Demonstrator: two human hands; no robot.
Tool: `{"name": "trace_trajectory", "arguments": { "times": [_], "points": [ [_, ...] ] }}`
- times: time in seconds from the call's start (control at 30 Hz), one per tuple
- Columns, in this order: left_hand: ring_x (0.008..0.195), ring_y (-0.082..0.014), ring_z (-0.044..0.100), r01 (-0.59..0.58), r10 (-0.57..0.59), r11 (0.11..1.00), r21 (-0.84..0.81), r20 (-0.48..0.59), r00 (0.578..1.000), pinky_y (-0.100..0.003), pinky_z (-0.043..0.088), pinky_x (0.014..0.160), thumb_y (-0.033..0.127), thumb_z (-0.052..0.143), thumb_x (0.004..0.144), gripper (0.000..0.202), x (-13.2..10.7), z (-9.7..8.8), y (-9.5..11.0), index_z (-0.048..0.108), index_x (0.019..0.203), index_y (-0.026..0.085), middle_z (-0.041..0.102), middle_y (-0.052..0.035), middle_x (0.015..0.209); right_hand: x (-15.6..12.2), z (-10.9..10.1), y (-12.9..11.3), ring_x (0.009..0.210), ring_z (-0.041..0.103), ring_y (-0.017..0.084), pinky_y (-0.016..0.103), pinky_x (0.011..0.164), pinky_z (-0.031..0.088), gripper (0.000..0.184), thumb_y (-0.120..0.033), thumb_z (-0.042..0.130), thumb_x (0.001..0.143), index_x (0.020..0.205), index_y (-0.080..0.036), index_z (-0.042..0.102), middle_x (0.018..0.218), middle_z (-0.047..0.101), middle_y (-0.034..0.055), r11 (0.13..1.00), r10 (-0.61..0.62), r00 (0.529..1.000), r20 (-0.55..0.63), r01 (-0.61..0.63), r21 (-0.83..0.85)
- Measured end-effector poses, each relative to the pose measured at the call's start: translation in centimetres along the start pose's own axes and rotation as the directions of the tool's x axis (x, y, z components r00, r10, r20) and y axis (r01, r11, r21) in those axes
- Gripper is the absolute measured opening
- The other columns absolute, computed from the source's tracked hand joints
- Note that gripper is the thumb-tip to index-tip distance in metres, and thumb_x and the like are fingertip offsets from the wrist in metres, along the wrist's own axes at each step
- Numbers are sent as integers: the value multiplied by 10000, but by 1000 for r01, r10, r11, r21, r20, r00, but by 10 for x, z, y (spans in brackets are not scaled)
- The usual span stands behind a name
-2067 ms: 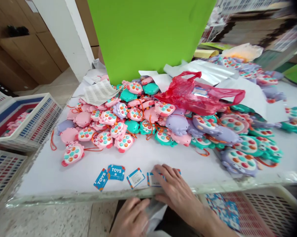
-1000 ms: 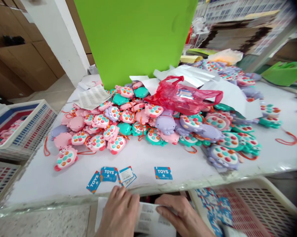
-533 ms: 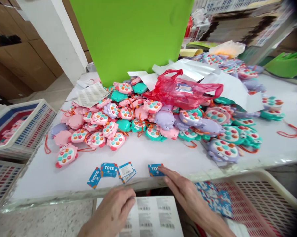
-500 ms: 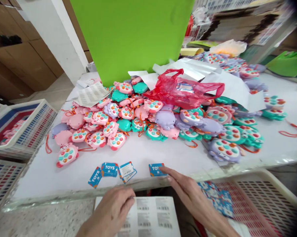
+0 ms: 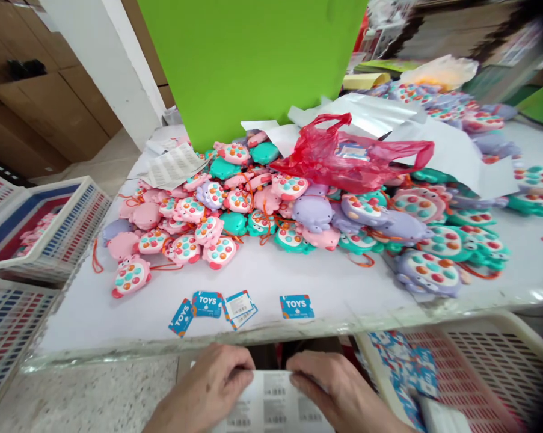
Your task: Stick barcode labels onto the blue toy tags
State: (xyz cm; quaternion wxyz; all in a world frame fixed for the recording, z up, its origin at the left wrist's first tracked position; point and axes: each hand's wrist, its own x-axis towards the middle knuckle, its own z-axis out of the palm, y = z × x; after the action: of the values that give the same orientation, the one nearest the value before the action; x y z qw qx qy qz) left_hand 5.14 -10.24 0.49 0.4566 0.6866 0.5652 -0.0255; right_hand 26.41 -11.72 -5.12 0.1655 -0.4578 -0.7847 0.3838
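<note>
Below the table edge, a sheet of barcode stickers (image 5: 275,403) is held at its top edge by both hands. My left hand (image 5: 212,385) pinches the upper left part, and my right hand (image 5: 334,385) grips the upper right corner. On the table just beyond lies a blue TOYS card (image 5: 297,306), face up. To its left are a second TOYS card (image 5: 207,304), a tilted TOYS card (image 5: 180,317) and overlapping cards with white barcode labels (image 5: 239,308).
A heap of pink, purple and green animal toys (image 5: 314,213) covers the table's middle. On it lie a red plastic bag (image 5: 338,159) and used sticker sheets (image 5: 174,166). A green panel (image 5: 253,66) stands behind. Baskets flank the table; the right basket (image 5: 469,367) holds more blue cards.
My right hand has left the single TOYS card on the table and come back to the sticker sheet, closing on its upper right corner. My left hand stays on the sheet.
</note>
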Motion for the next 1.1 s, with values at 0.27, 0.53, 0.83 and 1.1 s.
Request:
{"name": "trace_trajectory", "arguments": {
  "times": [0.27,0.53,0.83,1.1],
  "points": [
    [821,-183,574,15,-16,999,-35,-32,999,-251,392,731,228,408,845,238,4,10,4,626,756,193,625,-14,796,9,21,-11,706,621,147,225,659,508,348,-278,272,976,948,-191,607,809,655,56,955,-293,932,-212,296,-20],
    [812,-192,575,18,-19,1000,-16,-49,999,-263,405,725,234,398,833,245,5,13,5,623,747,189,636,-26,793,3,28,-3,823,622,171,246,698,523,221,-221,363,945,1026,-214,569,939,647,77,940,-326,875,-357,340,-26],
    [743,-163,570,-4,-1,986,-165,-31,1000,-228,384,655,177,490,708,151,11,12,6,627,770,182,639,7,754,2,38,1,702,587,156,243,619,470,248,-316,372,952,930,-221,600,779,624,27,978,-112,969,-221,148,150],
    [636,-137,509,-9,5,986,-164,-27,1000,-217,336,575,190,427,766,211,12,12,8,618,676,176,533,36,615,2,44,3,763,607,158,252,678,493,257,-296,354,962,1000,-227,599,868,643,52,974,-173,936,-307,208,86]
  ]
}}
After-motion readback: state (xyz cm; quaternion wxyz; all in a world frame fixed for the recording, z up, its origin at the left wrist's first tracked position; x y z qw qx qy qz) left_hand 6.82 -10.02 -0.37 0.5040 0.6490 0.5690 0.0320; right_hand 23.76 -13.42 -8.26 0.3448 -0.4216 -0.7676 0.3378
